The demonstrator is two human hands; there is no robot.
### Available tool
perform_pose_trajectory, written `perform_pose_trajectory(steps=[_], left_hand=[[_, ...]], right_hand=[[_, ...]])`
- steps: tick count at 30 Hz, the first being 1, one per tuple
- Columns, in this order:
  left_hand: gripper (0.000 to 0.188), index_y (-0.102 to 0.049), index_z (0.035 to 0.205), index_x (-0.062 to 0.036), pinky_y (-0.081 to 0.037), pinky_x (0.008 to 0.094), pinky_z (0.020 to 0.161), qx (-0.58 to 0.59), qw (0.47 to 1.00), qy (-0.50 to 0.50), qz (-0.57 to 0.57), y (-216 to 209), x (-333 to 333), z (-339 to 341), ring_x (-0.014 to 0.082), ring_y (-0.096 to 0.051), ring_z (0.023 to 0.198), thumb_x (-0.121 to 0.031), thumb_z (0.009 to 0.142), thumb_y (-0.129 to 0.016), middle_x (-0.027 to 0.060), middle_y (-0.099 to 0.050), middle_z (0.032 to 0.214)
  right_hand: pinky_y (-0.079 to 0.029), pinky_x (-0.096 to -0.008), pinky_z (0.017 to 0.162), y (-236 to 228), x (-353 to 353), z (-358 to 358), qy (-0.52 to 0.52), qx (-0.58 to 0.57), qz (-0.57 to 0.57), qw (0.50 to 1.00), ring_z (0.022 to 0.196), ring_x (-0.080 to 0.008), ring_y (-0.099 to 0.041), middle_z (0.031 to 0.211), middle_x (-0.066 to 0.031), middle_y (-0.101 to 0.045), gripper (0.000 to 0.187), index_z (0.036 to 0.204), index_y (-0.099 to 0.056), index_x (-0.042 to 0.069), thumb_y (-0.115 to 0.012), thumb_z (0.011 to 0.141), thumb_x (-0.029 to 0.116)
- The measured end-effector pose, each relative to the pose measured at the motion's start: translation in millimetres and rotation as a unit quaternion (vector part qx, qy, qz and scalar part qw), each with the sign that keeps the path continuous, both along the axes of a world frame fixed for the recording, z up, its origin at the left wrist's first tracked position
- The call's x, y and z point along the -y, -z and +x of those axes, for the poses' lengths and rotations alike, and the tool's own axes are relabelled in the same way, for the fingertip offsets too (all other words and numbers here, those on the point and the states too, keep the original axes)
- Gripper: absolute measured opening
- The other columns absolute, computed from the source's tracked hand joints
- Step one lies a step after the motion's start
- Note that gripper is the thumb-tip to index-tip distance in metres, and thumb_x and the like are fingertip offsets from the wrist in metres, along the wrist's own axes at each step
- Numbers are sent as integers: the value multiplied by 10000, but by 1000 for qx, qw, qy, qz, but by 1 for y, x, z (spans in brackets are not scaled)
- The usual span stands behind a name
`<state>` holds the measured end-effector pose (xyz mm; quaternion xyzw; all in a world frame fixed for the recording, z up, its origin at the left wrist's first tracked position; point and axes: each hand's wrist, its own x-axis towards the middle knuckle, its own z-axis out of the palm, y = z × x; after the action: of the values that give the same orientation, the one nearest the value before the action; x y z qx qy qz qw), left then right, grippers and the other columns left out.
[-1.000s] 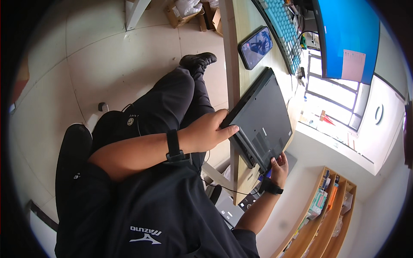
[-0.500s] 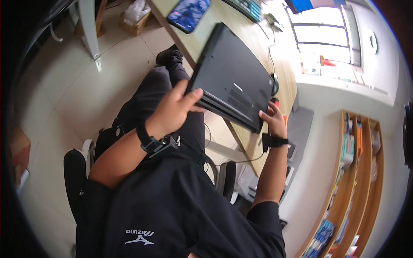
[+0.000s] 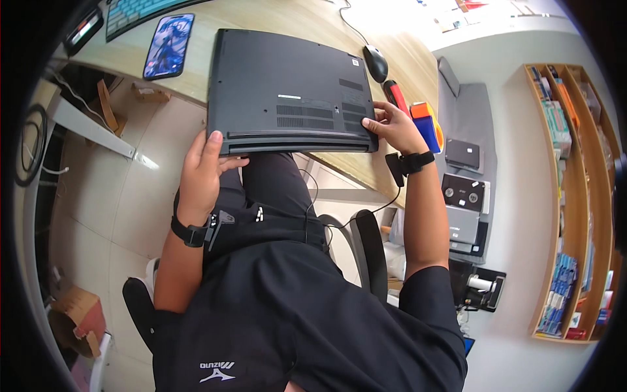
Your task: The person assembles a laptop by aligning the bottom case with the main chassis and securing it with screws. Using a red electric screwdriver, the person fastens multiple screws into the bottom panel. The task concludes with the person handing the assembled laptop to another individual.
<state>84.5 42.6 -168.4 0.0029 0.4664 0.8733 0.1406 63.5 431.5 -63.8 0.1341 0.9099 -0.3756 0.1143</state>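
A dark grey laptop (image 3: 287, 81) is closed and upside down, its vented underside facing up and its hinge edge towards me. It lies over the front of the wooden desk, the near edge jutting past it. My left hand (image 3: 204, 163) grips the near left corner, thumb on top and fingers below. At the near right corner my right hand (image 3: 395, 127) closes on the laptop, thumb on the underside panel and fingers along the side. Both wrists wear black straps.
Left of the laptop lie a phone (image 3: 169, 46) and a turquoise keyboard (image 3: 140, 14). To its right are a black mouse (image 3: 375, 63), a red-and-black tool (image 3: 396, 97) and orange and blue tape rolls (image 3: 426, 127). More laptops (image 3: 463, 154) rest on a grey bench. A bookshelf (image 3: 555, 202) stands far right.
The laptop has levelled out from a steep slant, my hands still on its near corners. My view has turned, so more of the desk's right side shows.
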Motion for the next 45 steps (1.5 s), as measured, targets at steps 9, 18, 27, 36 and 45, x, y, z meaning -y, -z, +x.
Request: perform_pose_trajectory(steps=[9,18,27,36,45], left_hand=[[503,-552,1241,49,-581,311,691,-33,994,23,-104,-4,2,-3,216,-719,791,-421,1075,-481,171,-717,972],[513,-522,1317,18,-600,340,693,-10,997,-15,-72,7,-4,2,246,-718,928,-427,1062,-510,148,-704,1083],[624,-566,1314,57,-571,463,902,-2,998,62,-16,16,-6,5,349,-719,1001,-482,1099,-338,234,-712,1143],[599,-581,1310,48,-586,419,793,50,997,47,31,-4,-5,6,329,-726,991,-463,1095,-353,223,-719,1143],[480,-625,1239,-4,-541,277,557,32,999,1,31,-62,-5,-8,239,-707,714,-408,1061,-436,202,-746,1013]], right_hand=[[-527,-230,691,16,-8,57,81,-13,-165,983,761,-77,-635,955,-35,-700,228,1147,-655,-29,-711,955,80],[-493,-217,622,19,-10,55,95,-25,-182,978,675,-67,-596,811,11,-636,154,1027,-653,17,-738,911,72],[-424,-176,614,20,-4,58,91,-29,-190,977,682,-27,-540,833,55,-601,164,1092,-641,44,-691,946,100],[-437,-194,604,23,-5,62,83,-66,-247,963,672,-42,-548,803,27,-599,178,1092,-629,14,-671,977,143],[-414,-246,468,15,17,76,168,30,-509,844,498,-117,-518,704,-60,-602,444,907,-608,37,-494,1054,440]])
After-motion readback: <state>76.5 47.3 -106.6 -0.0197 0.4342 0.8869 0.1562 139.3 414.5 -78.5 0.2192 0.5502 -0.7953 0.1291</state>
